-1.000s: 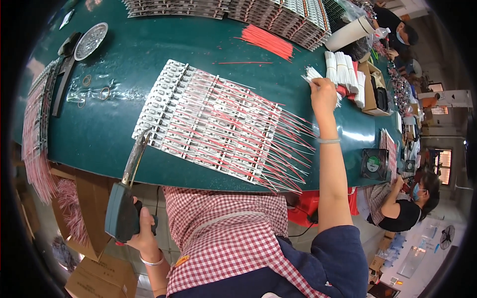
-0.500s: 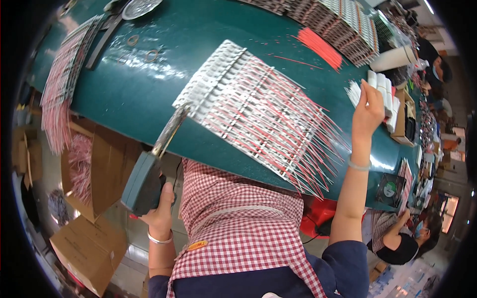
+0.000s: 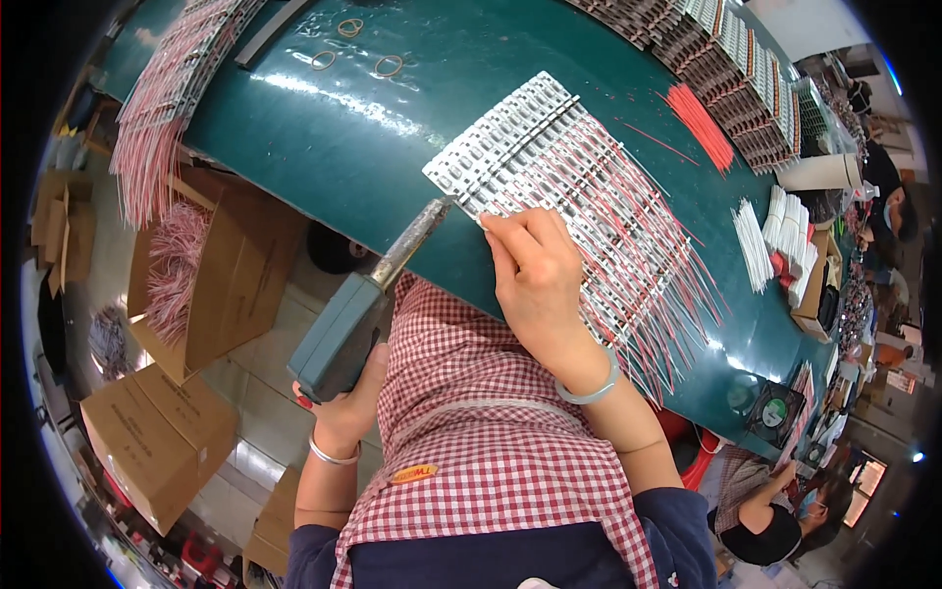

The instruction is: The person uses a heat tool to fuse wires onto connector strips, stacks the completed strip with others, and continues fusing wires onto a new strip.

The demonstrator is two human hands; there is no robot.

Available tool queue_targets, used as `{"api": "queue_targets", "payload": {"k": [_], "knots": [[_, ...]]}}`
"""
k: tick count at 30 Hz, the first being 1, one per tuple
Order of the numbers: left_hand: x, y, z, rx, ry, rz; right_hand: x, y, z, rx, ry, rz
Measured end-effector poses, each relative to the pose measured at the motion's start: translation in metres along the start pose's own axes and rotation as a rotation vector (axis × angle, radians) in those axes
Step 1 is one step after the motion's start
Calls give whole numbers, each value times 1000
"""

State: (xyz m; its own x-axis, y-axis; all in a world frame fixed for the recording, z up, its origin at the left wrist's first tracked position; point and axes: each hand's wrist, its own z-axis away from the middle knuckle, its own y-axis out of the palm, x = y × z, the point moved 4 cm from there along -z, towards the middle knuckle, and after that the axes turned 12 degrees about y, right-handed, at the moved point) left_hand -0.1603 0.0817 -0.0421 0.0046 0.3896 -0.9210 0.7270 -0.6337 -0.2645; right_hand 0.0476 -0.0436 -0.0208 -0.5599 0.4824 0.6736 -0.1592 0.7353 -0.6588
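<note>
My left hand (image 3: pixel 355 402) is wrapped round the grip of a teal-grey soldering gun (image 3: pixel 339 329). Its metal tip points up at the near left edge of a pale panel of small circuit boards (image 3: pixel 510 123); whether it touches, I cannot tell. Rows of thin red and white wires (image 3: pixel 653 265) fan out from the panel toward the right. My right hand (image 3: pixel 540 275) is over the panel's near edge, thumb and forefinger pinched close to the tip. Something small and pale shows at those fingertips, too small to name.
Red wires (image 3: pixel 700 128) and white wires (image 3: pixel 752 247) lie to the right. Stacked panels (image 3: pixel 731 88) stand at the far right, more wired panels (image 3: pixel 182 79) at the left edge. Rubber bands (image 3: pixel 389 66) are on the green table (image 3: pixel 294 128). Below sits an open carton (image 3: pixel 245 280).
My right hand has come from the white wires at the right down to the panel's near edge. The soldering gun's tip has drawn slightly off the panel. The whole view has shifted.
</note>
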Motion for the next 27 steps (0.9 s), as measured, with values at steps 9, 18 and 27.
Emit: {"api": "queue_targets", "payload": {"k": [9, 18, 27], "knots": [[-6, 8, -5, 76, -26, -42, -7, 12, 2, -20, 25, 60], [-12, 15, -13, 123, 103, -77, -8, 14, 1, -46, 27, 70], [-12, 18, -16, 163, 66, -77, -8, 14, 1, -38, 29, 86]]}}
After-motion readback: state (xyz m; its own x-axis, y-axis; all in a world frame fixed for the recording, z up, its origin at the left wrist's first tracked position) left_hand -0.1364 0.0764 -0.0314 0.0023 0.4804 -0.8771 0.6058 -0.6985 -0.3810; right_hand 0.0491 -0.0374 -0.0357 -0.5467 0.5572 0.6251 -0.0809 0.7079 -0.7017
